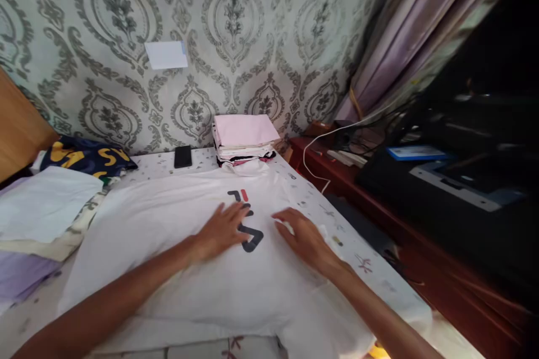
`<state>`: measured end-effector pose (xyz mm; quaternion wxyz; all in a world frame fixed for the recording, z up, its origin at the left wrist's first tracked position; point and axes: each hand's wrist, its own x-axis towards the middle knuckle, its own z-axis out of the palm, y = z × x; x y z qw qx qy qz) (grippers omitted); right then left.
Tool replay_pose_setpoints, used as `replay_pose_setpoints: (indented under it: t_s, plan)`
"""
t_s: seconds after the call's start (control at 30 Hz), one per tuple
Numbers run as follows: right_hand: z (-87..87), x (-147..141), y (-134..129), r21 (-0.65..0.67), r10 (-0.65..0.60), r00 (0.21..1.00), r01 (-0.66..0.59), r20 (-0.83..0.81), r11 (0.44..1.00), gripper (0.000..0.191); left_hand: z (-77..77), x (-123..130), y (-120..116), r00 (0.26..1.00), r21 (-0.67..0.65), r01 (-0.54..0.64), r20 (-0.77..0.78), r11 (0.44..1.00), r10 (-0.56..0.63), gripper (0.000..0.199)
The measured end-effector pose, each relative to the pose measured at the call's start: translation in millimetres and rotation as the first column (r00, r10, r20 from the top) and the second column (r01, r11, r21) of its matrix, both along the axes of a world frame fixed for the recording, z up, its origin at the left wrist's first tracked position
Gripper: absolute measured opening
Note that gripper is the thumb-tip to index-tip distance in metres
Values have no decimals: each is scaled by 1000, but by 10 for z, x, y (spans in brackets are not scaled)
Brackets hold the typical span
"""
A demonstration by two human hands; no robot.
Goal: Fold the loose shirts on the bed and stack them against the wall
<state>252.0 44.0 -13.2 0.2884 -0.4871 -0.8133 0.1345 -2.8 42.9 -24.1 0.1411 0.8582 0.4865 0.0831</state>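
Observation:
A white T-shirt (pixel 168 202) with dark and red printed letters lies spread out on a bed, its collar side towards the wall. My left hand (pixel 223 230) rests on the shirt with the fingers apart, partly covering the print. To the right of the letters, my right hand (pixel 305 238) lies against the fabric, fingers slightly bent and thumb apart. Neither hand holds anything. Beyond the collar stands a stack of folded clothes (pixel 244 130), with a pink piece on top.
A black phone (pixel 183 157) lies near the patterned wall. Loose clothes (pixel 50 202) are heaped at the left, beside a navy printed garment (pixel 92 158). Along the bed's right edge runs a reddish-brown cabinet (pixel 311 160) with a white cable (pixel 309 162) hanging over it.

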Motion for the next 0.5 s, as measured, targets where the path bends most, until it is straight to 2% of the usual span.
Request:
replay_pose_setpoints:
  t_s: [0.07, 0.1, 0.2, 0.33, 0.4, 0.5]
  plan:
    - [-71, -365, 432, -47, 145, 989, -143, 39, 989, 25, -3, -462, 125, 992, 11, -114, -57, 993, 115, 60]
    - [-119, -500, 631, -62, 166, 984, -162, 71, 985, 23, -18, -712, 175, 981, 23, -175, -85, 984, 176, 60]
    - [-259, -660, 1134, -20, 84, 988, -83, 128, 996, 20, -120, -1516, 283, 921, 113, -348, -145, 931, 362, 58]
    - [-348, -488, 1606, 31, -77, 984, 73, 162, 997, 23, -296, -2532, 365, 831, 209, -500, -156, 841, 533, 63]
    - [-339, -408, 1778, 27, -120, 978, 117, 171, 993, 26, -327, -2865, 392, 796, 245, -547, -144, 800, 588, 65]
    - [-279, -426, 1951, -6, -153, 969, 157, 192, 988, 39, -250, -3045, 441, 790, 266, -530, -192, 805, 583, 63]
